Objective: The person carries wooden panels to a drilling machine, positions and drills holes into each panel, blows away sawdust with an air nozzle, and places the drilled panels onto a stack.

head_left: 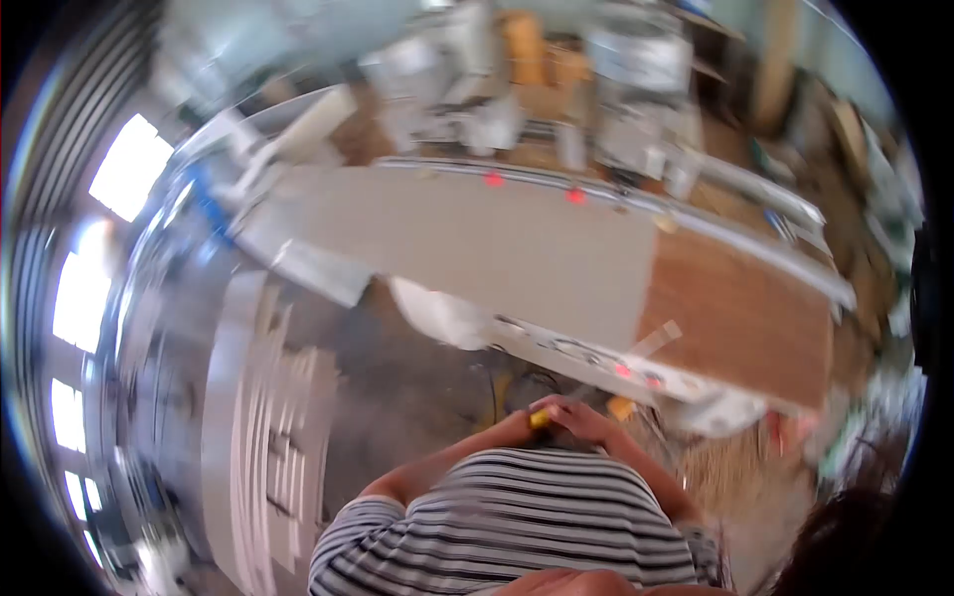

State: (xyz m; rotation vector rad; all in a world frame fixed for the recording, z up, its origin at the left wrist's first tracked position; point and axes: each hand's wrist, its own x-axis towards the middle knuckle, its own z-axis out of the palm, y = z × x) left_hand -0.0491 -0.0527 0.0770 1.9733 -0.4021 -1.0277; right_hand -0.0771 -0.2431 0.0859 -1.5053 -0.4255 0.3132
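My left hand (516,427) and my right hand (576,419) meet in front of my striped shirt. A small yellow object (540,420) shows between them, with the fingers closed about it. Blur hides what kind of object it is and which hand bears it. Just beyond my hands is the near side of a long machine table (517,243), with a light grey top and knobs along its front. Neither hand touches that table.
A brown board section (740,313) forms the table's right part, and a metal rail (735,243) runs along its far edge. Stacked pale panels (268,447) stand to my left. Machinery (636,84) is behind the table. Dark hair of another person (845,541) shows lower right.
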